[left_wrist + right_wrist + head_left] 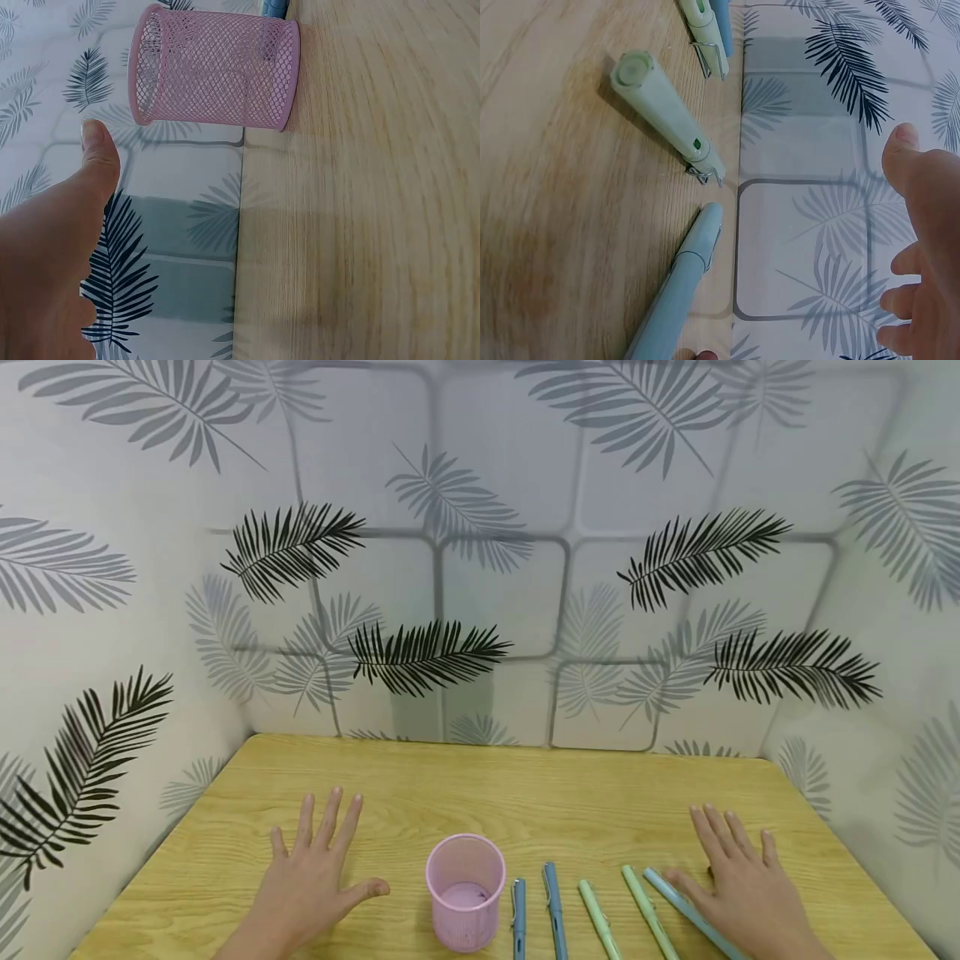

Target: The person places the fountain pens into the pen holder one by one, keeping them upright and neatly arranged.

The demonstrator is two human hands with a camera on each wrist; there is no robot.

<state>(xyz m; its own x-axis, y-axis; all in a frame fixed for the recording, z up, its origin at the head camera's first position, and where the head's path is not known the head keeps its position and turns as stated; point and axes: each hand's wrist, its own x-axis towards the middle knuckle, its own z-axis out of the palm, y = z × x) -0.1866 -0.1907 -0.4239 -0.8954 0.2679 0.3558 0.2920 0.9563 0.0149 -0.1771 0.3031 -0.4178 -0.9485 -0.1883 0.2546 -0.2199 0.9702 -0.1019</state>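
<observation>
My left hand (pixel 306 878) is spread flat with its thumb out toward a pink mesh pen cup (pixel 465 928). The cup stands upright, and no pens show inside it. In the left wrist view, the thumb (pixel 101 154) is apart from the cup (pixel 210 71). At the right, my right hand (pixel 752 897) has its fingers extended and holds nothing. A light blue pen (pixel 692 910) lies nearest to it, partly overlapped by the hand in the head view. Beside that pen are two light green pens (pixel 597 914) (pixel 647 906), then two dark blue pens (pixel 555 914) (pixel 519 910) nearer the cup.
All the pens lie in a loose row on the wood-grain table (pixel 480 789), pointing away from me. A leaf-patterned backdrop (pixel 517 602) rises behind the table and along both sides.
</observation>
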